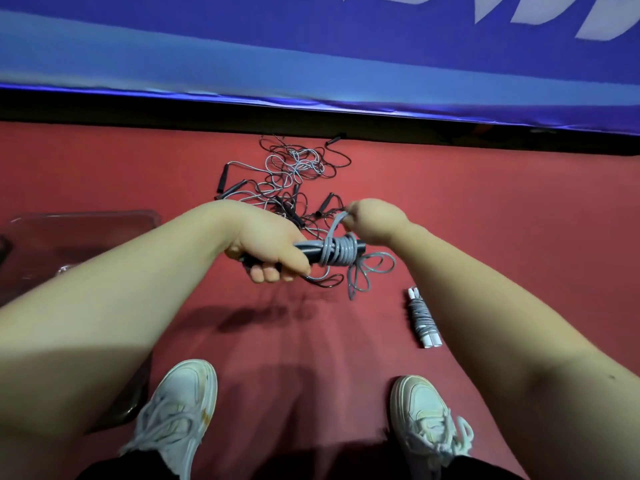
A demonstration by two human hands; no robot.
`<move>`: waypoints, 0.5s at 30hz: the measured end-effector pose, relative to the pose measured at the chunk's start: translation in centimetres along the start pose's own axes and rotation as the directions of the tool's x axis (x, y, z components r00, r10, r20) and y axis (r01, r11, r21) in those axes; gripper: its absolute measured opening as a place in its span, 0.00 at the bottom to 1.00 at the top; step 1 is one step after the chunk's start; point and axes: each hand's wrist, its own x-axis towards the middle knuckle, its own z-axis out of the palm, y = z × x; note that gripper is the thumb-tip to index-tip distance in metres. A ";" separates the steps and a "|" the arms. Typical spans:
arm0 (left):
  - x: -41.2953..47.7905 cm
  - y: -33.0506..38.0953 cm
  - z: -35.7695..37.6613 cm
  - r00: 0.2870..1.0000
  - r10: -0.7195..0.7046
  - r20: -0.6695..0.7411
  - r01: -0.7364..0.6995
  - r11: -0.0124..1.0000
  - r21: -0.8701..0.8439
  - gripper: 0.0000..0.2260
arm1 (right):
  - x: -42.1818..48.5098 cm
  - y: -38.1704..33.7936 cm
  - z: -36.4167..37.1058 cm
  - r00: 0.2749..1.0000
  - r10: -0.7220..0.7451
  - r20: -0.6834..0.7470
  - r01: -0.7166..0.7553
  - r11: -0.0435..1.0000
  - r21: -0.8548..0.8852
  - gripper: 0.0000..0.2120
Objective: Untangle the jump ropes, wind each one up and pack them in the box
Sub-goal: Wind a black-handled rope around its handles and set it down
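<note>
My left hand (266,247) grips the black handles (306,252) of a jump rope, held level above the red floor. Grey cord (337,252) is coiled round the handles' right end in several turns. My right hand (375,220) pinches the cord just above the coils. The cord's loose part (367,275) hangs in loops down to the floor. A tangled pile of ropes (294,178) with black handles lies farther ahead. A wound rope with white handles (422,318) lies on the floor at the right. A clear plastic box (83,220) stands at the left.
A blue padded barrier (311,64) with a black base runs across the far side of the red floor (502,209). My two white sneakers (176,407) stand near the bottom of the view.
</note>
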 end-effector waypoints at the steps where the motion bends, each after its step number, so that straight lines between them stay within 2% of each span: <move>1: 0.1 -0.1 0.2 1.000 -0.023 -0.005 0.023 0.998 0.054 0.04 | 0.0 -0.2 -0.7 0.999 0.015 -0.035 -0.015 1.000 -0.004 0.13; 5: 1.4 -0.2 0.7 0.980 -0.123 -0.153 0.160 0.952 0.259 0.08 | -0.2 -2.0 -2.7 0.991 -0.023 -0.130 0.010 0.995 -0.101 0.13; 8: 2.4 -0.2 1.2 0.946 -0.149 -0.287 0.236 0.924 0.300 0.12 | -0.7 -3.9 -3.9 0.993 -0.054 -0.108 0.040 0.991 -0.125 0.12; 11: 3.0 -1.0 0.5 0.889 -0.170 -0.425 0.253 0.956 0.146 0.14 | -1.2 -5.5 -4.2 0.994 -0.109 -0.012 0.107 0.987 -0.120 0.13; 15: 3.0 -1.9 -0.7 0.825 -0.170 -0.539 0.114 0.984 -0.135 0.13 | -2.5 -6.2 -4.0 0.983 -0.144 0.113 0.146 0.989 -0.011 0.15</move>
